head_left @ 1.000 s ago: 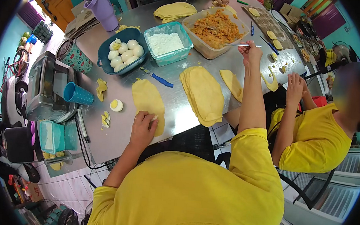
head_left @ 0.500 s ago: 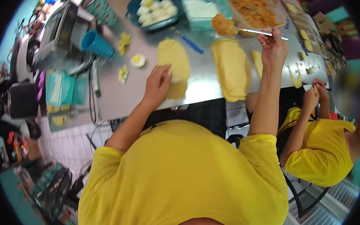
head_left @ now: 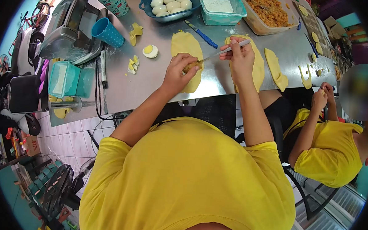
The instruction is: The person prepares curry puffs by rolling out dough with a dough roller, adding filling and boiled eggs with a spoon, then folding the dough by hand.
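Observation:
My right hand (head_left: 241,66) grips a metal spoon (head_left: 222,52) by its handle, with the bowl end down at my left hand. Curled over a yellow oval dough sheet (head_left: 186,43), my left hand (head_left: 179,74) has its fingers round a lump of orange-brown filling (head_left: 191,67). Anything beneath that lump is hidden. A second dough sheet (head_left: 256,69) lies partly behind my right hand. To the left sit a cut egg half (head_left: 150,51) and dough scraps (head_left: 133,64). A blue-handled knife (head_left: 203,35) lies just beyond the first sheet.
At the back stand a blue bowl of peeled eggs (head_left: 172,15), a teal tub of white powder (head_left: 220,18) and a tub of filling (head_left: 268,14). On the left are a blue cup (head_left: 108,32) and a metal machine (head_left: 69,28). Another person (head_left: 327,145) sits at right.
My right hand has brought the spoon down and left, from above the second sheet to my left hand. The filling heaped on the spoon now lies at my left fingers. The view shifted slightly.

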Tool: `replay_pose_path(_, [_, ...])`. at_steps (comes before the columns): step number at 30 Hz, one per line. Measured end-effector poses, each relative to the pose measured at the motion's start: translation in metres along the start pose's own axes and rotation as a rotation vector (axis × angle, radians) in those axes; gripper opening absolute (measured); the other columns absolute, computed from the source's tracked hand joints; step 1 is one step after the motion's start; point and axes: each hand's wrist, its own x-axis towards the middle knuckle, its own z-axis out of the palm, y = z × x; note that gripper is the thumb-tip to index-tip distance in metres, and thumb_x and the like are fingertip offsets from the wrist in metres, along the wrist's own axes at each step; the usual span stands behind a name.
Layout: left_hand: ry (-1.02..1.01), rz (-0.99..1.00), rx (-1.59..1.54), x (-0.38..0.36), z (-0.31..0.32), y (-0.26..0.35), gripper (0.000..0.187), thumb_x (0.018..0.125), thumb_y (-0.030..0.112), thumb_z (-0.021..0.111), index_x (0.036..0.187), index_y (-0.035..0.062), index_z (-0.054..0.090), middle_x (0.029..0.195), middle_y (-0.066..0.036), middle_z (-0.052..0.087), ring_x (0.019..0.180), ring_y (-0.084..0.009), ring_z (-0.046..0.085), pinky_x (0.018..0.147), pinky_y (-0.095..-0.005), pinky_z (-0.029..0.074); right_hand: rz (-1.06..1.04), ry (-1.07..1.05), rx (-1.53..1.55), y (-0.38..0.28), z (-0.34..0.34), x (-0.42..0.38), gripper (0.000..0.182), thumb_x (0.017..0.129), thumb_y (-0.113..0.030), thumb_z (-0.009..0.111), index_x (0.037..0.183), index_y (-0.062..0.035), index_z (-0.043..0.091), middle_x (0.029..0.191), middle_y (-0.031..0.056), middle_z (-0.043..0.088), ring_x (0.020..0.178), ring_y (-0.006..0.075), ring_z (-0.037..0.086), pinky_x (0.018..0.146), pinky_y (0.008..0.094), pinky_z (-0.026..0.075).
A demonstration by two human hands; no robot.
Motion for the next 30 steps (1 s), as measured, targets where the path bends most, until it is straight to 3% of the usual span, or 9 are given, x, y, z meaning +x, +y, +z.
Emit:
replay_pose_path(6, [0.011, 0.085, 0.094, -0.002, 0.004, -0.005, 0.02, 0.077, 0.007, 0.069, 0.096, 0.0042, 0.066, 0.098, -0.01, 0.059, 0.091, -0.025, 0.057, 0.079, -0.0334, 0.046, -0.112, 0.015, -0.111, -0.018, 0.003, -0.009, 0.019, 0.096, -0.014, 0.046, 0.104, 0.0028, 0.049, 0.074, 0.0101, 0.061, 0.057, 0.0115, 0.058, 0.053, 0.0232, 0.049])
replay_pose_path(11, [0.001, 0.06, 0.094, -0.004, 0.004, -0.002, 0.022, 0.077, 0.006, 0.069, 0.098, 0.0039, 0.066, 0.101, -0.01, 0.059, 0.096, -0.0253, 0.057, 0.082, -0.0329, 0.046, -0.239, 0.149, -0.153, -0.03, -0.017, -0.008, 0.017, 0.096, -0.015, 0.047, 0.103, 0.0004, 0.05, 0.074, 0.0089, 0.062, 0.058, 0.0101, 0.057, 0.053, 0.0219, 0.048])
replay_pose_path(16, [0.103, -0.028, -0.065, -0.008, -0.005, 0.01, 0.024, 0.075, 0.009, 0.07, 0.097, 0.0024, 0.066, 0.104, -0.012, 0.059, 0.097, -0.0266, 0.057, 0.083, -0.0343, 0.047, -0.437, 0.436, 0.128, -0.053, -0.082, 0.026, 0.016, 0.093, -0.012, 0.049, 0.1, 0.0022, 0.049, 0.074, 0.0157, 0.062, 0.052, 0.0205, 0.059, 0.051, 0.0299, 0.054])
replay_pose_path(19, [0.13, -0.077, -0.02, -0.012, -0.013, 0.004, 0.023, 0.077, 0.011, 0.07, 0.097, 0.0014, 0.066, 0.104, -0.012, 0.059, 0.098, -0.0263, 0.057, 0.084, -0.0346, 0.047, -0.552, 0.572, 0.248, -0.07, -0.112, 0.053, 0.017, 0.091, -0.012, 0.049, 0.098, 0.0042, 0.049, 0.086, 0.0195, 0.062, 0.065, 0.0236, 0.063, 0.062, 0.034, 0.057])
replay_pose_path(21, [0.006, -0.067, 0.069, -0.014, -0.013, -0.001, 0.021, 0.079, 0.011, 0.068, 0.097, 0.0007, 0.066, 0.105, -0.012, 0.059, 0.098, -0.026, 0.058, 0.084, -0.0336, 0.047, -0.513, 0.524, 0.281, -0.055, -0.129, 0.085, 0.019, 0.091, -0.012, 0.05, 0.1, 0.0048, 0.048, 0.088, 0.0189, 0.061, 0.07, 0.0237, 0.063, 0.065, 0.0343, 0.056])
replay_pose_path(23, [0.004, -0.06, 0.039, -0.013, -0.012, -0.003, 0.019, 0.08, 0.011, 0.067, 0.096, 0.0006, 0.066, 0.105, -0.012, 0.059, 0.097, -0.0255, 0.058, 0.083, -0.0329, 0.047, -0.479, 0.467, 0.315, -0.033, -0.138, 0.114, 0.02, 0.091, -0.012, 0.05, 0.102, 0.0054, 0.047, 0.09, 0.0182, 0.06, 0.074, 0.0239, 0.063, 0.069, 0.0345, 0.056])
replay_pose_path(25, [0.007, -0.054, 0.008, -0.011, -0.013, 0.001, 0.018, 0.081, 0.01, 0.066, 0.096, 0.0004, 0.066, 0.104, -0.012, 0.059, 0.096, -0.025, 0.059, 0.082, -0.0322, 0.047, -0.217, 0.37, 0.306, -0.014, -0.137, 0.129, 0.027, 0.09, -0.009, 0.053, 0.11, 0.0057, 0.044, 0.097, 0.0151, 0.057, 0.084, 0.0231, 0.061, 0.073, 0.0347, 0.054])
replay_pose_path(29, [0.09, -0.236, -0.122, -0.006, -0.025, 0.012, 0.014, 0.081, 0.009, 0.066, 0.091, 0.0002, 0.067, 0.104, -0.011, 0.06, 0.091, -0.0187, 0.059, 0.078, -0.028, 0.048, -0.166, 0.405, 0.261, 0.003, -0.107, 0.085, 0.033, 0.088, -0.006, 0.056, 0.115, 0.0042, 0.042, 0.101, 0.0112, 0.053, 0.09, 0.0211, 0.057, 0.078, 0.0351, 0.052])
replay_pose_path(30, [0.094, -0.282, -0.166, -0.005, -0.028, 0.01, 0.013, 0.082, 0.01, 0.065, 0.091, 0.0003, 0.068, 0.105, -0.01, 0.06, 0.089, -0.0148, 0.059, 0.077, -0.026, 0.047, -0.205, 0.525, 0.209, 0.008, -0.096, 0.067, 0.034, 0.087, -0.006, 0.057, 0.116, 0.003, 0.041, 0.101, 0.01, 0.052, 0.09, 0.0196, 0.056, 0.077, 0.0333, 0.05])
